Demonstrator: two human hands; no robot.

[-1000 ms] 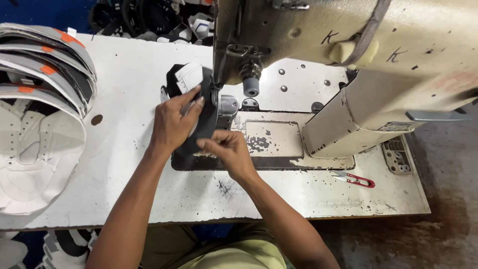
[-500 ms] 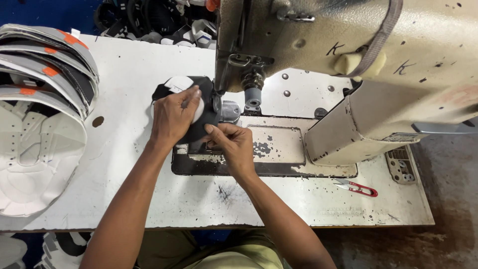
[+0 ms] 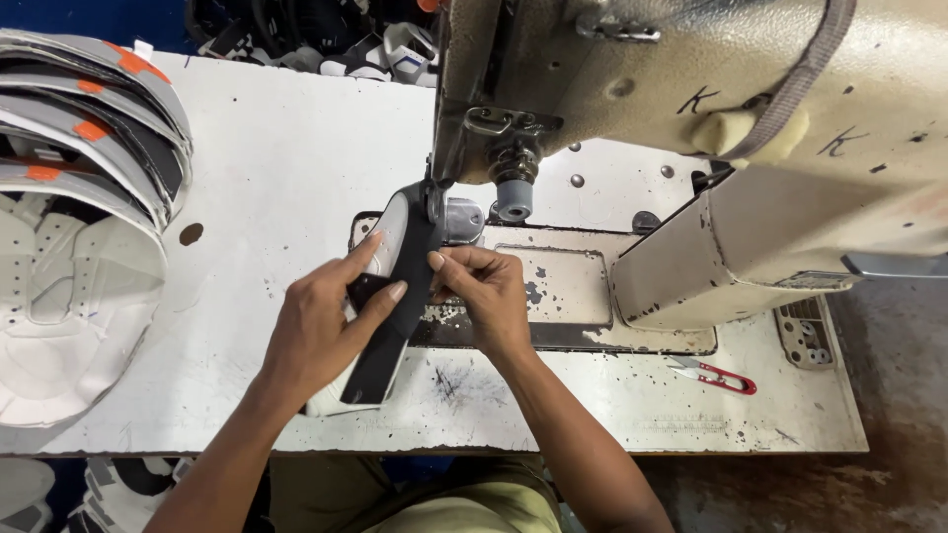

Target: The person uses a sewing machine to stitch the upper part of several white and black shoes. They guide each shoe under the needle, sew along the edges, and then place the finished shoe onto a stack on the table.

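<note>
Both hands pinch a black and grey shoe piece [image 3: 395,296] standing on edge beside the sewing machine [image 3: 691,118] post. The left hand [image 3: 316,331] covers its middle; the right hand [image 3: 484,296] grips its edge. The needle is hidden.

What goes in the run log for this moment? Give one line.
left hand: holds black-and-white shoe piece | right hand: pinches its edge | piece: at sewing machine post

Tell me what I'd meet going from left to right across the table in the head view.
Stack of shoe pieces → left hand → black and white shoe piece → right hand → red snips.
</note>
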